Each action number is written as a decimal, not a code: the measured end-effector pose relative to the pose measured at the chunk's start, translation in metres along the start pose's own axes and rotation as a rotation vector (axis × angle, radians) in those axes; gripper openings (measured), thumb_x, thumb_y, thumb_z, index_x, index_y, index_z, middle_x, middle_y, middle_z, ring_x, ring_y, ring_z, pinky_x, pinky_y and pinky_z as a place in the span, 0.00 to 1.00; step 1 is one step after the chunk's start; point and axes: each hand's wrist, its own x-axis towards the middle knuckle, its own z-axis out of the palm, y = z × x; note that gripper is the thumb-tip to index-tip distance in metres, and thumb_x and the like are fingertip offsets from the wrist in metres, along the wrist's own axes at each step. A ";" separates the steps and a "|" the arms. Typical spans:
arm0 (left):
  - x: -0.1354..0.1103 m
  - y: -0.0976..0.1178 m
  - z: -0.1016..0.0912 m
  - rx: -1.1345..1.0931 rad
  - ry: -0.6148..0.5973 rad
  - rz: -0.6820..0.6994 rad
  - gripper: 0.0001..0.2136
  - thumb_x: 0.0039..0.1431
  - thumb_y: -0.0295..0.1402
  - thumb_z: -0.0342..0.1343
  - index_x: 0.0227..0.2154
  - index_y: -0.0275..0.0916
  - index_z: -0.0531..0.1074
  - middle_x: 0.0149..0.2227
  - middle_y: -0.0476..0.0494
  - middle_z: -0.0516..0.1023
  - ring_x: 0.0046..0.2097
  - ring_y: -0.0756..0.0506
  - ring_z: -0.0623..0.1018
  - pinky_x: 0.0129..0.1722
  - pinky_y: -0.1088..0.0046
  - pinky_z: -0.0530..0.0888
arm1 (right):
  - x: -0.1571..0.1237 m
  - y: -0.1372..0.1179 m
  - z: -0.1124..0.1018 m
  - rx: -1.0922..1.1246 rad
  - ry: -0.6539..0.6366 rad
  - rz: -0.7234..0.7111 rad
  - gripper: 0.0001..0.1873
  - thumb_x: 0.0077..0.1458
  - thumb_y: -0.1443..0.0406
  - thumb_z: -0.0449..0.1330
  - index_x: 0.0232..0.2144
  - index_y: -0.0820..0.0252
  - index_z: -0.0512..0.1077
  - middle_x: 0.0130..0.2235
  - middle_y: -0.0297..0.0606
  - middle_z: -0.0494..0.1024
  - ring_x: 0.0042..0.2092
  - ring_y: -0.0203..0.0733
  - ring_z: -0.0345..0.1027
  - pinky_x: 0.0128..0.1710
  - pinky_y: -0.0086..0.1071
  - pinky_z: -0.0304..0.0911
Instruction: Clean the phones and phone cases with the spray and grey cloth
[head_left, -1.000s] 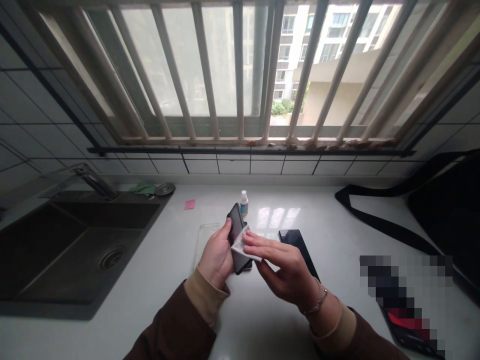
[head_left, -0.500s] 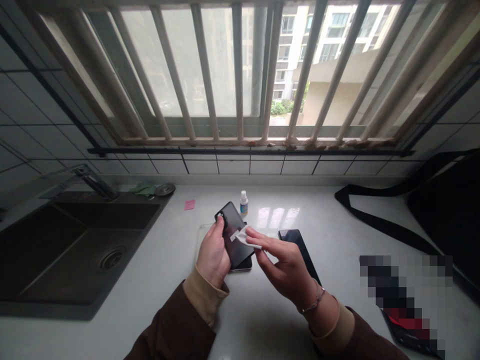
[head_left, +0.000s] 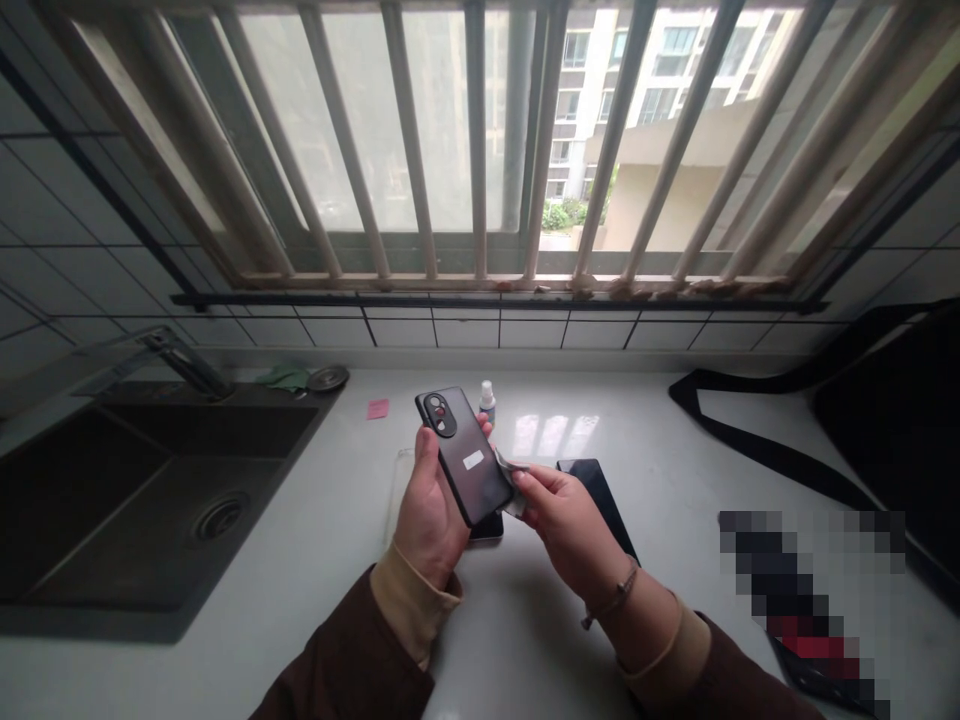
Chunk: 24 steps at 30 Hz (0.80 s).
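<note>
My left hand [head_left: 435,505] is wrapped round a smoky, see-through phone case [head_left: 484,488] with a black frame, its thumb on the left edge and fingertips at the far right edge. The case is tilted, its outer back facing me, with a white sticker [head_left: 473,460] on it and camera openings at the top left. In my right hand [head_left: 559,510] a white cloth [head_left: 513,506] is pinched against the case's lower right edge. Behind the case stands a small white-capped bottle [head_left: 487,396]. Below it lie a clear case [head_left: 403,470] and a dark phone [head_left: 489,530], both partly hidden.
A second dark phone [head_left: 600,500] lies right of my right hand. The sink [head_left: 172,530] is on the left, with a pink note [head_left: 378,409] nearby. A black strap [head_left: 750,440] and a partly pixelated dark item [head_left: 825,670] lie on the right.
The white cloth has gone from the back of the case to its lower right edge. The case has tilted up and turned, uncovering the sticker and camera openings. My left fingertips now show.
</note>
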 end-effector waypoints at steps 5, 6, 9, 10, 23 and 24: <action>-0.001 -0.001 -0.002 0.056 -0.126 0.107 0.21 0.66 0.44 0.63 0.60 0.50 0.69 0.56 0.37 0.79 0.57 0.38 0.80 0.56 0.55 0.76 | 0.001 -0.005 0.001 0.071 0.022 0.057 0.21 0.51 0.52 0.76 0.42 0.60 0.86 0.44 0.44 0.86 0.47 0.46 0.78 0.53 0.40 0.72; -0.001 -0.001 -0.003 0.074 -0.139 0.125 0.23 0.64 0.44 0.65 0.60 0.52 0.68 0.56 0.38 0.79 0.56 0.39 0.80 0.56 0.55 0.76 | 0.001 -0.005 0.001 0.069 0.022 0.053 0.22 0.51 0.52 0.75 0.42 0.60 0.86 0.44 0.45 0.86 0.47 0.47 0.78 0.54 0.41 0.73; -0.002 0.001 -0.002 0.133 -0.114 0.202 0.33 0.54 0.39 0.74 0.61 0.56 0.68 0.54 0.42 0.79 0.55 0.40 0.80 0.56 0.60 0.76 | 0.002 -0.002 -0.001 0.020 0.045 0.024 0.23 0.52 0.50 0.74 0.43 0.61 0.85 0.43 0.45 0.86 0.47 0.49 0.79 0.55 0.45 0.73; -0.001 0.002 -0.002 0.153 -0.090 0.239 0.34 0.51 0.37 0.77 0.60 0.55 0.69 0.53 0.43 0.79 0.55 0.41 0.79 0.56 0.62 0.76 | 0.002 -0.001 -0.002 0.001 0.056 0.015 0.24 0.52 0.50 0.74 0.43 0.61 0.85 0.43 0.45 0.86 0.46 0.49 0.79 0.55 0.46 0.73; 0.012 0.001 -0.009 0.178 0.119 0.402 0.22 0.52 0.36 0.76 0.48 0.46 0.76 0.47 0.48 0.78 0.50 0.46 0.80 0.53 0.72 0.77 | 0.000 -0.002 -0.005 0.027 0.125 0.027 0.19 0.51 0.53 0.74 0.36 0.63 0.83 0.36 0.42 0.84 0.35 0.40 0.76 0.37 0.34 0.73; 0.011 0.001 -0.009 0.153 0.106 0.335 0.19 0.56 0.42 0.73 0.47 0.43 0.77 0.46 0.45 0.79 0.47 0.45 0.81 0.52 0.69 0.78 | 0.002 -0.002 -0.008 0.020 0.189 0.003 0.20 0.51 0.52 0.74 0.37 0.63 0.83 0.36 0.42 0.85 0.35 0.40 0.77 0.37 0.34 0.74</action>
